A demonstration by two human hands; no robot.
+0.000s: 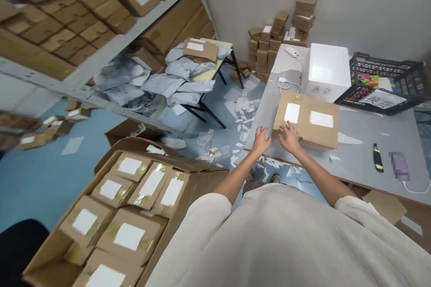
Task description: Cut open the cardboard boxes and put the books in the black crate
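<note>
1. The left hand (261,140) is hovering at the tabletop's near edge, fingers apart and lightly bent; it is holding nothing.
2. The right hand (290,136) is spreading its bent fingers over the near left corner of a flat brown cardboard box (306,119); it seems to be touching the top without gripping, though exact contact is hard to tell.
3. That box is lying near the edge of the grey tabletop (353,161), probably to suit both hands, and its two white rectangular labels (321,119) are facing up, likely for easy reading.
4. A black-and-yellow utility knife (377,158) is lying to the box's right, apart from it, presumably to be within reach.
5. A glossy white bin (328,65) and a black plastic lattice crate (412,87) are standing behind, perhaps to leave the front for handling.
6. To the person's left, a large open brown carton (202,184) is holding smaller cardboard boxes (109,233), labels upward, apparently for checking at a glance.
7. Farther off, grey plastic mailing bags (183,69) are lying heaped on a pale yellow table (220,42), and torn white paper scraps (244,103) are littering the blue floor.
</note>
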